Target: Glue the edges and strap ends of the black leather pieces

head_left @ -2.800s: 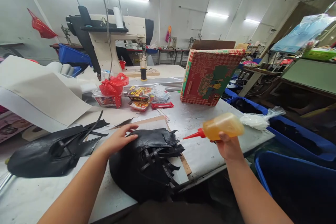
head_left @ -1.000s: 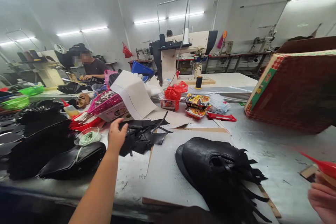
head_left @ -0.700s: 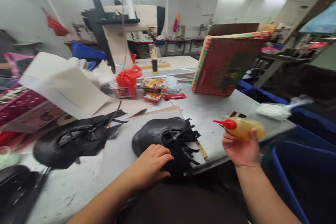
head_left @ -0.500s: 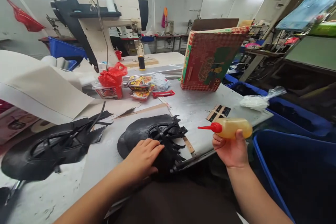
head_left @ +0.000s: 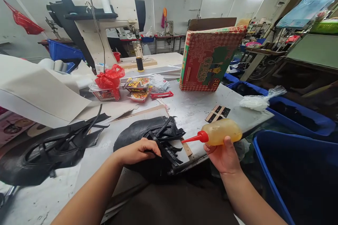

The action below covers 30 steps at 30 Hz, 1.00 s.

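- Far left: a second black piece [head_left: 39, 163] lies on the counter [head_left: 63, 183], apart from the work. I would leave it there, out of reach of any drip.
- Left of centre: the left hand [head_left: 138, 150] bears on the strapped black piece [head_left: 139, 125], fingers curled beside a crossing strap [head_left: 167, 126]. The thumb is hidden, so I cannot tell whether anything is pinched. I would press lightly to stop the piece sliding and separate one strap at a time.
- Centre: the strapped black piece rests on a pale board [head_left: 95, 159] near the counter's front edge, its loose ends pointing right. I would keep these ends fanned, since overlapping ones could share liquid meant for another.
- Right of centre: the red nozzle [head_left: 194, 139] points left and slightly down, its tip just beside the loose ends; contact I cannot judge. A steeper tilt should give a thinner, better-placed line.
- Right: the right hand [head_left: 223, 156] grips the translucent bottle [head_left: 224, 130] from below, fingers and thumb wrapped around it. I would squeeze gently and relax before withdrawing, as the amber contents may run on.
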### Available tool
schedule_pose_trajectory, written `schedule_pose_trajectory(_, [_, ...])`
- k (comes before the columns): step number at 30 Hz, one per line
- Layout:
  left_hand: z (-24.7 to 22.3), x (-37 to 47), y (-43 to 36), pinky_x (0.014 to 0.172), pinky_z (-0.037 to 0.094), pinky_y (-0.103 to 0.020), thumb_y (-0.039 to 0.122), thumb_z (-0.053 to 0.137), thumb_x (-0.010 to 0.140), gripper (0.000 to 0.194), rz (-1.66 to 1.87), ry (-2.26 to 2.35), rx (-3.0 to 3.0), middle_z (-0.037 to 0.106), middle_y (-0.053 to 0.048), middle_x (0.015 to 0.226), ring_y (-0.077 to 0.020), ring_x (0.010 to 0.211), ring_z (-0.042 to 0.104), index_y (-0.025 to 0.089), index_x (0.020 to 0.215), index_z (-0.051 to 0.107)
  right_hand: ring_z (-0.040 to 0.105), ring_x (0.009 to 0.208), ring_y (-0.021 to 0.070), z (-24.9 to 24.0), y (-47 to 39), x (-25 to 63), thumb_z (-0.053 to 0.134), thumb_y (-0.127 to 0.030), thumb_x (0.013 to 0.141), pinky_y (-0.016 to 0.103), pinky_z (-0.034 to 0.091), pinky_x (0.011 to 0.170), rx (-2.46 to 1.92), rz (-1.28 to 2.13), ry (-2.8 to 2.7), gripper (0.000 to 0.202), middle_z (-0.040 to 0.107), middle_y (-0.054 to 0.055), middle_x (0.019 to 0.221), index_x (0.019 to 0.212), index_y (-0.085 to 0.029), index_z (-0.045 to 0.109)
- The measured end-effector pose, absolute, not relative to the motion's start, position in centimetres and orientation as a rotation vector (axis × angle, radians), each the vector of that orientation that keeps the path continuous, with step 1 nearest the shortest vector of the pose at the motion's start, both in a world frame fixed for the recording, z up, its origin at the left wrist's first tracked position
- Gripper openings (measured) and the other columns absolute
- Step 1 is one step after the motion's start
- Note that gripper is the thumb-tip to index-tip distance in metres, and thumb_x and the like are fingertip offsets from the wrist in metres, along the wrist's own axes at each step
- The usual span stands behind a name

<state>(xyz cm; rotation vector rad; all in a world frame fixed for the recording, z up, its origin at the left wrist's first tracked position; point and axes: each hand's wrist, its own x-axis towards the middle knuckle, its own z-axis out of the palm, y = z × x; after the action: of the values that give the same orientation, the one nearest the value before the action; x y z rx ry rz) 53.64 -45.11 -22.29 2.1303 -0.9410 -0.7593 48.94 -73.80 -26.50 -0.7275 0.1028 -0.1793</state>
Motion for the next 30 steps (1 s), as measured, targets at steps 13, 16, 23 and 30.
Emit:
schedule_pose_trajectory(13, [-21.9, 52.5, -48.7, 0.078, 0.043, -0.030, 0.038, 0.050, 0.072, 0.028, -0.488, -0.302, 2.208, 0.068, -0.003, 0.087, -0.0216, 0.084, 0.058, 0.018, 0.084, 0.066, 0.064, 0.069, 0.0214, -27.8, -72.4, 48.2, 0.083, -0.044, 0.053, 0.033, 0.055, 0.062, -1.135, -0.559, 0.081, 0.042, 0.069, 0.002, 0.077, 0.085, -0.025, 0.065])
schedule_pose_trajectory(16, [-21.5, 52.4, -48.8, 0.075, 0.043, -0.030, 0.038, 0.050, 0.070, 0.027, -0.501, -0.262, 2.187, 0.067, -0.003, 0.082, -0.0213, 0.080, 0.057, 0.018, 0.079, 0.065, 0.065, 0.073, 0.0257, -28.9, -72.7, 48.4, 0.078, -0.049, 0.057, 0.040, 0.055, 0.069, -1.271, -0.525, 0.038, 0.039, 0.069, 0.006, 0.079, 0.083, -0.022, 0.067])
schedule_pose_trajectory(23, [-21.8, 52.4, -48.6, 0.064, 0.038, -0.028, 0.044, 0.050, 0.068, 0.031, -0.554, -0.238, 2.119, 0.059, 0.000, 0.070, -0.0167, 0.066, 0.049, 0.017, 0.078, 0.062, 0.065, 0.076, 0.0258, -29.8, -72.6, 48.3, 0.075, -0.048, 0.065, 0.040, 0.054, 0.070, -1.357, -0.505, 0.022, 0.037, 0.069, 0.008, 0.082, 0.087, -0.020, 0.067])
schedule_pose_trajectory(30, [-22.1, 52.4, -48.4, 0.060, 0.033, -0.027, 0.049, 0.050, 0.066, 0.036, -0.590, -0.209, 2.065, 0.052, 0.002, 0.067, -0.0144, 0.062, 0.042, 0.017, 0.078, 0.060, 0.064, 0.077, 0.0262, -29.6, -72.4, 48.2, 0.074, -0.052, 0.064, 0.041, 0.054, 0.071, -1.421, -0.509, 0.027, 0.041, 0.068, 0.008, 0.082, 0.087, -0.019, 0.066])
